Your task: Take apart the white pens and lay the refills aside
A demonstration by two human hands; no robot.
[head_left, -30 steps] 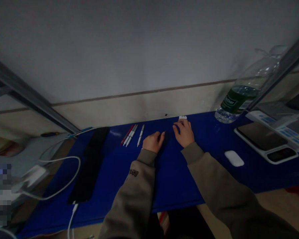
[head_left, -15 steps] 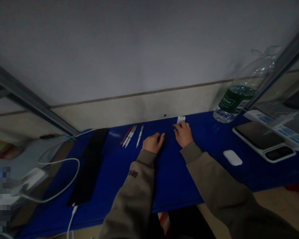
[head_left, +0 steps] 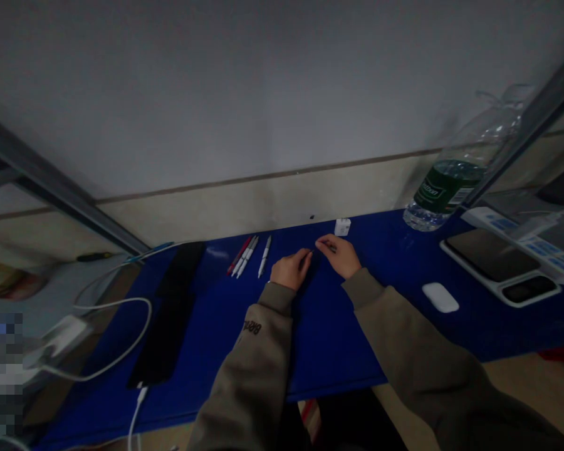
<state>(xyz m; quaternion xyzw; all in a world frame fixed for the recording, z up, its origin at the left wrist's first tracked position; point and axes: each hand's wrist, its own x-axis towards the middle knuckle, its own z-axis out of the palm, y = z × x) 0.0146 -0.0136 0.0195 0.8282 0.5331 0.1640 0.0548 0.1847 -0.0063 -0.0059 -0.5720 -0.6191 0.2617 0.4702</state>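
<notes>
Over the middle of the blue tabletop (head_left: 329,344), my left hand (head_left: 287,269) is closed, thumb and forefinger pinched together. A tiny dark tip shows at its fingertips, too small to name. Facing it from the right, my right hand (head_left: 342,255) is also closed in a pinch. What its fingers hold, if anything, is hard to make out. A small gap separates the two hands. Just behind my right hand stands a small white cube (head_left: 343,227), like a charging plug. Left of my left hand lies a white pen (head_left: 264,257), with a red pen (head_left: 239,255) and other white pens (head_left: 247,257) beyond it.
A large water bottle (head_left: 444,188) with a green label stands at the back right. Nearer are a white rounded case (head_left: 440,297) and a kitchen scale (head_left: 491,254). On the left lie a black phone-like slab (head_left: 162,344) and a white cable (head_left: 145,313). A wall rises behind.
My right hand has moved left from the white cube towards my left hand, and its fingers have closed into a pinch. The cube now shows in full. My left hand has barely moved.
</notes>
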